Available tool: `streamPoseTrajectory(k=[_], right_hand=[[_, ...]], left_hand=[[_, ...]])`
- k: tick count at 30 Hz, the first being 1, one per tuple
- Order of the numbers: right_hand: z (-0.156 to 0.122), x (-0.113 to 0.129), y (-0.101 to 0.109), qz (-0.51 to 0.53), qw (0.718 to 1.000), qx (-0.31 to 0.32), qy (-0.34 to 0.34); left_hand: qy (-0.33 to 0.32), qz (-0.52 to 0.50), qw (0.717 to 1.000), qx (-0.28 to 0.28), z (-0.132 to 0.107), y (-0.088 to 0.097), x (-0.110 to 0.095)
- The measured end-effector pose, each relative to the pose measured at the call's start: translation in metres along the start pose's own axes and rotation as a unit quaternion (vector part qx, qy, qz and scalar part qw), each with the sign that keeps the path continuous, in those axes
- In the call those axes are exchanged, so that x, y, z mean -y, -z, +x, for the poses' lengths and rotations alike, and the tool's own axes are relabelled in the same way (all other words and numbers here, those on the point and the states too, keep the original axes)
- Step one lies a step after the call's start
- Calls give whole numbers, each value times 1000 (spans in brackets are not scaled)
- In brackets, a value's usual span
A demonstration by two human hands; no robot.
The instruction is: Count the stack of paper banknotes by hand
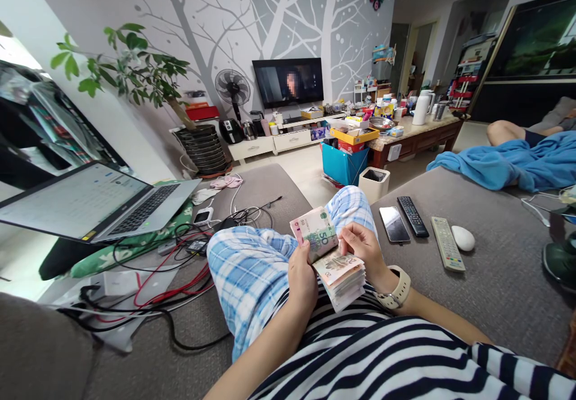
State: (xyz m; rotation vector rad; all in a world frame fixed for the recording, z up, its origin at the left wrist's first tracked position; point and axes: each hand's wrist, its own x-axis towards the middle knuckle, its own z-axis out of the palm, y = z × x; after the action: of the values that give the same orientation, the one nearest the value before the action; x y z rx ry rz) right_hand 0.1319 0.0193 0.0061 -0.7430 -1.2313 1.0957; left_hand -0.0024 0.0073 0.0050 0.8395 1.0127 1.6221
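A thick folded wad of banknotes (344, 283) is held over my lap. Its upper part stands up and shows a greenish note marked 50 (317, 229); a brownish-orange note marked 20 (335, 268) faces me on the lower part. My left hand (302, 273) grips the wad from the left, thumb pressed on the notes near the fold. My right hand (363, 251) is closed at the right edge of the wad, its fingers pinching notes there. The fingertips of both hands are partly hidden. A pale watch (396, 289) is on my right wrist.
On the sofa (405, 334) to my right lie a phone (395, 224), two remotes (413, 216) and a white mouse (463, 238). At left are an open laptop (144, 208) and tangled cables (193, 286). A small bin (374, 184) stands ahead; another person's leg (506, 131) shows at right.
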Motion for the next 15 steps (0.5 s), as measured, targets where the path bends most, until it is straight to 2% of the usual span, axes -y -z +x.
streamPoseTrajectory(k=[8,15], right_hand=[[3,-1,-2,21,998,-52,-13],[3,-3,0,-23,999,-37,-13]], left_hand=[[51,-50,997,25,-5,-6,-3],[61,-85,993,48,-4,-3,0]])
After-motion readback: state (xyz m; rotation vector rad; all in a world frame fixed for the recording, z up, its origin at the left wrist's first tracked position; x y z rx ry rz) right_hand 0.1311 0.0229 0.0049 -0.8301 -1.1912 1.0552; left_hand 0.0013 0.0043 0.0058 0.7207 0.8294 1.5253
